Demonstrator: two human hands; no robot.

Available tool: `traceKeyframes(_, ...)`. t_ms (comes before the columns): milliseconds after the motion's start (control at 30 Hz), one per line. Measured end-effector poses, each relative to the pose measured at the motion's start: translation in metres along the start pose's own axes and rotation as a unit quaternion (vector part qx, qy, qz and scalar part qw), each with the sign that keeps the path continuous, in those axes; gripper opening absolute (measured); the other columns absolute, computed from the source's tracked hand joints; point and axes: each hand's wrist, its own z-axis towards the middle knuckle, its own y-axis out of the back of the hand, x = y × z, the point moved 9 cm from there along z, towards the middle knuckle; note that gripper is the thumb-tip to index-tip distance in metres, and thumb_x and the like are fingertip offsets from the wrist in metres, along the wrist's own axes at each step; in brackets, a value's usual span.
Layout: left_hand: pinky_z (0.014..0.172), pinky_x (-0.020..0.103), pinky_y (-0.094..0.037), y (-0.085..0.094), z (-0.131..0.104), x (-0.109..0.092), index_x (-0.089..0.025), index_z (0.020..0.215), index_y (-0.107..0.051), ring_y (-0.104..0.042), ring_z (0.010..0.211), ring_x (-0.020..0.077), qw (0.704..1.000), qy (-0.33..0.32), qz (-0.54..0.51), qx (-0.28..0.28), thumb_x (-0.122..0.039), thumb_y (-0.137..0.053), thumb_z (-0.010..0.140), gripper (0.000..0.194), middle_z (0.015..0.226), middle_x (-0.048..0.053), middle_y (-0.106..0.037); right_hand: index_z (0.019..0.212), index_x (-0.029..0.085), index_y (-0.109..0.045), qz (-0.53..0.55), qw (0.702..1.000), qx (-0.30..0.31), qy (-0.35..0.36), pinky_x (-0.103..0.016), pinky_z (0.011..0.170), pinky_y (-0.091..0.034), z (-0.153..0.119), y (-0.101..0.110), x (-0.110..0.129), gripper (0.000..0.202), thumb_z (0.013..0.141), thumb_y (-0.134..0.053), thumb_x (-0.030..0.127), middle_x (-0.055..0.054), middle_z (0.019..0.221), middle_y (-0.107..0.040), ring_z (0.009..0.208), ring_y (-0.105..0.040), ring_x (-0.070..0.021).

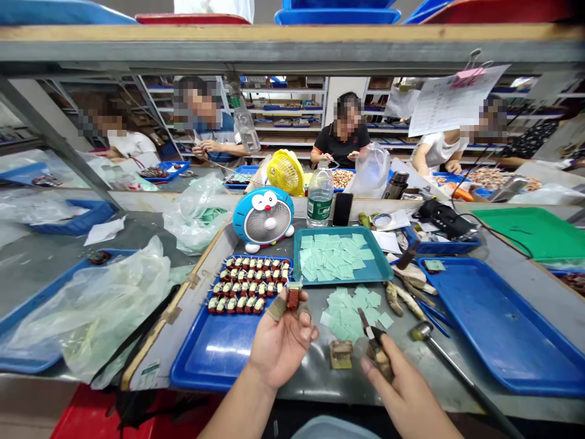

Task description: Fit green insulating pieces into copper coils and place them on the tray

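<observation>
My left hand (282, 341) is raised over the front of the bench, its taped fingers closed on a small copper-wound coil (294, 297) with a pale top. Wrapped round a small hand tool (367, 326) with a dark grip and a narrow metal tip, my right hand (397, 381) is at the right; the tool's exact kind is unclear. Between the hands stands a small worn metal block (341, 355). Pale green paper squares (350, 312) lie loose behind it. Rows of similar coils (249, 285) fill the back of a blue tray (214, 353) at left.
A teal tray (388, 273) holds more green squares. Behind it stand a cartoon fan (264, 218), a water bottle (320, 195) and a phone (342, 210). A hammer (423, 331), pliers (402, 299) and another blue tray (512, 329) lie right. Several co-workers sit opposite.
</observation>
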Motion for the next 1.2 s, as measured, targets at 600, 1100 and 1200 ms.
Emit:
traceKeyframes(600,0.049,0.021,-0.043,0.000,-0.015,0.056,-0.012,0.086,-0.070,-0.058,0.041,0.0112,0.976,0.122,0.178,-0.026,-0.061,-0.059,0.092,0.051,0.055,0.006,-0.068,0.128,0.021,-0.052,0.455,0.868,0.194,0.048,-0.032,0.091,-0.054,0.035,0.009,0.109,0.048,0.090,-0.073,0.041,-0.007,0.117,-0.067,0.102,-0.067,-0.0189)
traceKeyframes(1100,0.079,0.031,-0.048,-0.009,-0.028,-0.004,-0.022,0.114,-0.061,-0.067,0.086,0.0215,0.709,-0.113,0.689,-0.100,-0.047,-0.045,0.103,0.032,0.095,0.005,-0.072,0.121,0.019,-0.054,0.323,0.937,0.135,0.013,-0.033,0.091,-0.051,0.034,-0.005,0.087,0.038,0.097,-0.058,0.048,-0.006,0.101,-0.066,0.105,-0.063,-0.0223)
traceKeyframes(1200,0.073,0.029,-0.048,-0.010,-0.024,-0.003,-0.022,0.108,-0.060,-0.068,0.078,0.0203,0.723,-0.104,0.677,-0.091,-0.047,-0.045,0.103,0.030,0.087,0.003,-0.071,0.119,0.019,-0.057,0.190,0.969,0.156,0.033,-0.035,0.093,-0.049,0.028,-0.001,0.076,0.036,0.098,-0.053,0.049,-0.008,0.106,-0.065,0.106,-0.061,-0.0235)
